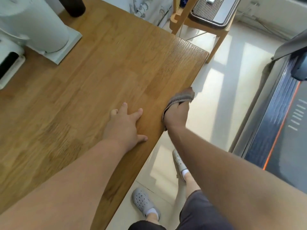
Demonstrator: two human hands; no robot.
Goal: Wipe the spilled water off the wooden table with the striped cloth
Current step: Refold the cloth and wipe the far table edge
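Observation:
The wooden table (103, 67) fills the left and middle of the head view, its right edge running diagonally. My right hand (176, 115) grips the grey-brown striped cloth (181, 97) at that right edge, with the cloth folded over the edge and partly under my palm. My left hand (124, 125) lies flat on the tabletop just left of it, fingers spread, holding nothing. No water shows on the wood; the picture is slightly blurred.
A white appliance (33, 25) on a white base stands at the table's far left, with a dark cylinder (76, 5) behind it. A wooden chair (204, 19) stands beyond the table corner. A treadmill (279, 117) lies on the right. My feet in grey clogs (144, 203) stand on pale floor.

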